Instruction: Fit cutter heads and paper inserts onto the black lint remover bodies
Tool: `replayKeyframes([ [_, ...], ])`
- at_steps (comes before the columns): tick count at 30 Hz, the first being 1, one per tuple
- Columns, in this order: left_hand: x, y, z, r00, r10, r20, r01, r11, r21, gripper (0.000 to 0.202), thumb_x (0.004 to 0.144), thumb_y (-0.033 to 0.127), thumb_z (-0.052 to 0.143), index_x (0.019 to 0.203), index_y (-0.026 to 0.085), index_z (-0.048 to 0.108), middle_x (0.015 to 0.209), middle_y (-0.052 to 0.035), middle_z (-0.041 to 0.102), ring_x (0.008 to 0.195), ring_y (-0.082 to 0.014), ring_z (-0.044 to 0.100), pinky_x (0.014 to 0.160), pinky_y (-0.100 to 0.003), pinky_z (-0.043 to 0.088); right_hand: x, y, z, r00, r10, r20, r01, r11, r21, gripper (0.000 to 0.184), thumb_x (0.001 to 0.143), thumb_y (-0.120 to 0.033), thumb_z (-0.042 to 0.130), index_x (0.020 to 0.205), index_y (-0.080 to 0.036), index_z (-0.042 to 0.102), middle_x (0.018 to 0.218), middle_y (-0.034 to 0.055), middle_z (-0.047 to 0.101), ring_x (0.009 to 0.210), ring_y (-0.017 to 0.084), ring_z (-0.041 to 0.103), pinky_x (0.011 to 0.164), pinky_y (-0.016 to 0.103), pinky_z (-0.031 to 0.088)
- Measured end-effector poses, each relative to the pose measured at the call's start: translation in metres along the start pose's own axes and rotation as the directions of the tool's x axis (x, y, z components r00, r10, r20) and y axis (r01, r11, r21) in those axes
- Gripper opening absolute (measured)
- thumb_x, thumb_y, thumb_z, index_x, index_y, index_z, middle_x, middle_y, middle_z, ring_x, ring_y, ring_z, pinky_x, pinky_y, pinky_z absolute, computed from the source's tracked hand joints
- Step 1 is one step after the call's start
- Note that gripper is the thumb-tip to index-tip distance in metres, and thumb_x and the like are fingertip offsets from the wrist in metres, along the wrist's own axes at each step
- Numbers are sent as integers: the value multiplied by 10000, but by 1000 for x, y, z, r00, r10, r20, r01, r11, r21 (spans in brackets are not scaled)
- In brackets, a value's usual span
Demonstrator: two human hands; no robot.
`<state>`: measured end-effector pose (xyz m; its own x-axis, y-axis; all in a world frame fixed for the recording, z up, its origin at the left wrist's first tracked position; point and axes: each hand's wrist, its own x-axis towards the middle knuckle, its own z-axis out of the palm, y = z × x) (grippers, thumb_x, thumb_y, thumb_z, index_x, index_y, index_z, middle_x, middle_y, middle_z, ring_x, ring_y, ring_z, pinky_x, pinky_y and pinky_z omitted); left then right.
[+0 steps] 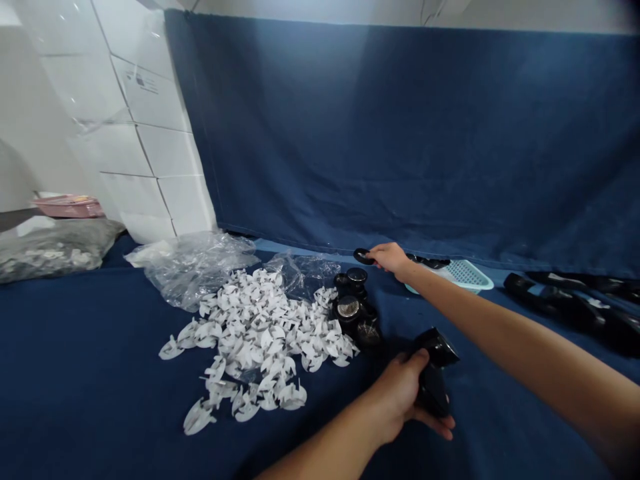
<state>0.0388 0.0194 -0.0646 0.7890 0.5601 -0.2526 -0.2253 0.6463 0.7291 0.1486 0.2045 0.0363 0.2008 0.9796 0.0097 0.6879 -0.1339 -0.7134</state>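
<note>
While our left hand (397, 393) closes round black moulded part (434, 363) above blue cloth (125, 413), our right hand (393, 260) pinches black ring (363, 256) narrowly, near teal basket (465, 273). Black mesh caps (349, 309) stand grouped beside heap of white clips (255, 340); clear plastic bag (193, 267) lies behind heap. We hold both parts well apart.
</note>
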Motion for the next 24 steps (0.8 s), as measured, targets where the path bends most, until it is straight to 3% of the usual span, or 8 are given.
replayKeyframes([
  [10, 3, -4, 0, 1000, 9, 17, -9, 1000, 2, 561, 922, 514, 427, 1285, 91, 357, 741, -84, 611, 511, -222, 647, 493, -377, 540, -5, -4, 11, 995, -100, -30, 90, 965, -245, 202, 926, -308, 591, 1078, -183, 634, 1139, 67, 639, 985, 202, 632, 850, 389, 529],
  [24, 1, 0, 2, 1000, 5, 16, -5, 1000, 19, 483, 955, 463, 369, 1268, 96, 354, 730, -75, 597, 502, -212, 642, 482, -363, 541, -3, 7, 14, 991, -124, -42, 105, 946, -308, 229, 928, -338, 585, 1084, -178, 631, 1123, 64, 646, 969, 202, 638, 844, 397, 531],
])
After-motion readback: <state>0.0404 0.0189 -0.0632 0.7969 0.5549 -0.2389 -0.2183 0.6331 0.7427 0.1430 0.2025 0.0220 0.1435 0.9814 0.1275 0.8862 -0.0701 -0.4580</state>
